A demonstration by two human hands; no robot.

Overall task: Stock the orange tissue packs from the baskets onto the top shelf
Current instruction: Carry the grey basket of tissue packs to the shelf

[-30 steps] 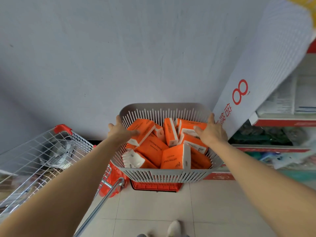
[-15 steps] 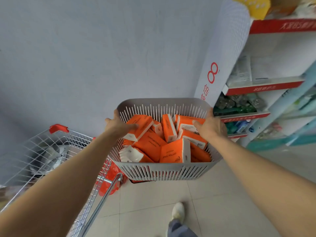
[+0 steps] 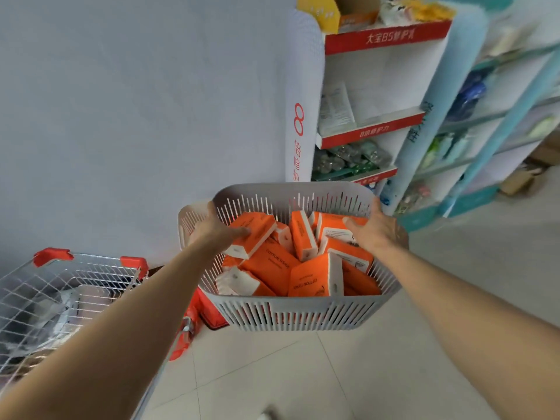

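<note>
I hold a grey slatted basket (image 3: 303,316) in the air in front of me, full of several orange tissue packs (image 3: 315,277). My left hand (image 3: 212,231) grips its left rim, fingers resting on one pack. My right hand (image 3: 377,228) grips the right rim. A second grey basket (image 3: 189,222) peeks out behind the left hand. The top shelf (image 3: 385,37) of a white and red display stand is at the upper right, with a yellow carton and other goods on it.
A wire shopping cart (image 3: 63,286) with red corners stands at the lower left, an orange-red basket (image 3: 209,310) beside it on the floor. A plain wall is ahead. Blue shelving (image 3: 500,122) with goods fills the right. Tiled floor lies below.
The basket has been lifted off the red basket and carried up and to the right. The view has swung right, bringing the shelving stand and its top shelf into sight.
</note>
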